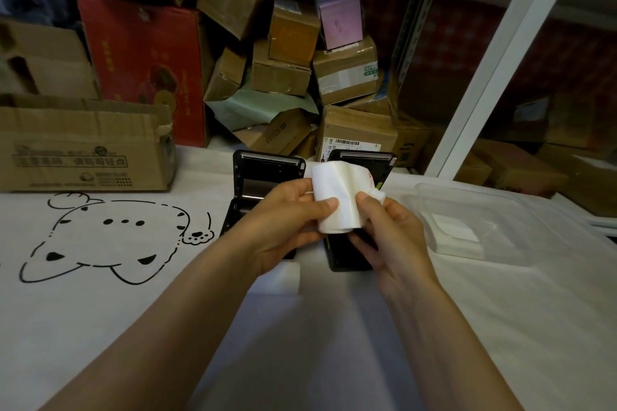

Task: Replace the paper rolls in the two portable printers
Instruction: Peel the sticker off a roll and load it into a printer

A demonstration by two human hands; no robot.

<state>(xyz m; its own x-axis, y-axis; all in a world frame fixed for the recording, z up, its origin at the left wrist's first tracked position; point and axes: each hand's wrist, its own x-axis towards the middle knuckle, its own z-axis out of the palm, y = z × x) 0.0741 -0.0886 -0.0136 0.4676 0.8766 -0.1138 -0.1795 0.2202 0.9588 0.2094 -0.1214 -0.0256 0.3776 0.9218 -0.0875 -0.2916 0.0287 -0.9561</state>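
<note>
I hold a white paper roll [337, 198] in both hands above the two printers, which lie side by side toward the far edge of the bench [500, 327], lids raised. My left hand [287, 223] has its grip closed round the roll's near left side, thumb pressed on the face. My right hand [384, 227] pinches the loose paper at the roll's right end between thumb and fingers. The roll's outer layer looks slack and creased, with a faint red mark at its right edge; whether that is wrapper or the paper's own lead, I cannot tell. The left printer [263, 177] shows an open bay, apparently without a roll. The right printer [364, 163] is largely hidden behind the roll and my hands, so its bay cannot be assessed. A clear plastic tray [467, 220] holding white material sits toward the right edge. Judgement: the step in hand is preparing a fresh roll, freeing its leading end. The next move calls for a clean, straight lead, the roll seated in an open bay with the paper feeding toward the cutter, and the lid closed over it.
</note>
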